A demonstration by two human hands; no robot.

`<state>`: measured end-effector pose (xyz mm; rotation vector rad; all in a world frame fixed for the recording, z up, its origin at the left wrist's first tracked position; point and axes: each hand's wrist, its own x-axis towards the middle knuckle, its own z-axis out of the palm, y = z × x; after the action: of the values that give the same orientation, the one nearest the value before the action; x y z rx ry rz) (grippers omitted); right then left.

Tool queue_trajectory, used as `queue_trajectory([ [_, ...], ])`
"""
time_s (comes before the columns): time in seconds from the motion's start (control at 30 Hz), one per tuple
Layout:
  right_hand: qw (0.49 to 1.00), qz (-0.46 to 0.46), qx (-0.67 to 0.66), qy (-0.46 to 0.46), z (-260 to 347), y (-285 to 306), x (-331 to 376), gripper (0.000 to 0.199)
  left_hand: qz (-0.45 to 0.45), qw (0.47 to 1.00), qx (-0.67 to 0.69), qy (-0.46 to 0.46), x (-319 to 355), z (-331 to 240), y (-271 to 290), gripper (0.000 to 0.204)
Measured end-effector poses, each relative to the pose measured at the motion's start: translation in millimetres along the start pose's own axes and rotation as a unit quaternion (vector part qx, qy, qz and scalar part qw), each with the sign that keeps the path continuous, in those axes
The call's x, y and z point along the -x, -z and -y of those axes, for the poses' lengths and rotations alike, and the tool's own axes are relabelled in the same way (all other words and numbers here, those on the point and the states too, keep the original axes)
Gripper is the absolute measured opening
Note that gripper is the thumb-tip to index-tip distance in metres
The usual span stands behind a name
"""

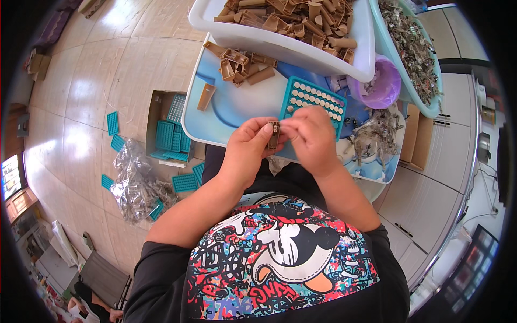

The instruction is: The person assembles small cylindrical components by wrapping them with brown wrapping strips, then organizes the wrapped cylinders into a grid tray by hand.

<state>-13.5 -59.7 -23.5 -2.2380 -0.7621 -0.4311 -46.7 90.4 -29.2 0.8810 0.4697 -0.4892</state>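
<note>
My left hand [245, 151] grips a small brown plastic casing [274, 139] upright in front of me, with small metallic-looking parts showing inside its upper end. Close against the casing's top right side, my right hand [312, 141] has its thumb and fingers pinched together; whatever they hold is too small to make out. Just beyond my right hand lies a teal tray [326, 92] with rows of round white pieces. One more brown casing [205, 97] lies on the blue-and-white table [218, 129], left of my hands. Behind it is a loose pile of brown casings [242, 67].
A white bin [291, 47] of brown casings stands at the back, beside a purple bucket [389, 89] and a pale green basin [434, 102] of small parts. Tangled parts [377, 132] lie at right. A carton [154, 116], teal trays and a plastic bag [132, 185] are on the floor.
</note>
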Motion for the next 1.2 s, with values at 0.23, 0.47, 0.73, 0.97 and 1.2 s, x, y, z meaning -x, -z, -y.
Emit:
queue_trajectory([
  [0.23, 0.99, -0.017, 0.142, -0.008, -17.5, 5.7, -11.5, 0.016, 0.002, 1.0, -0.003, 0.008, -0.2, -2.9, -0.4, 0.025],
  [0.47, 0.997, -0.016, 0.071, -0.025, -8.8, 5.1, -8.4, 0.015, 0.001, 1.0, -0.003, 0.015, -0.1, -4.2, -1.5, 0.025],
  [0.73, 0.999, -0.004, 0.042, -0.011, 5.5, -1.4, -3.1, 0.017, 0.005, 1.0, 0.003, 0.002, 1.3, -2.4, -0.6, 0.024],
  [0.97, 0.999, 0.022, 0.006, -0.048, 9.9, -5.5, -2.2, 0.013, 0.005, 1.0, 0.006, -0.014, 1.9, 2.6, 0.0, 0.024],
  [1.2, 0.992, 0.075, -0.073, -0.073, 11.2, -0.8, -18.7, 0.009, 0.0, 1.0, 0.012, -0.029, 8.3, -2.2, 3.2, 0.025],
])
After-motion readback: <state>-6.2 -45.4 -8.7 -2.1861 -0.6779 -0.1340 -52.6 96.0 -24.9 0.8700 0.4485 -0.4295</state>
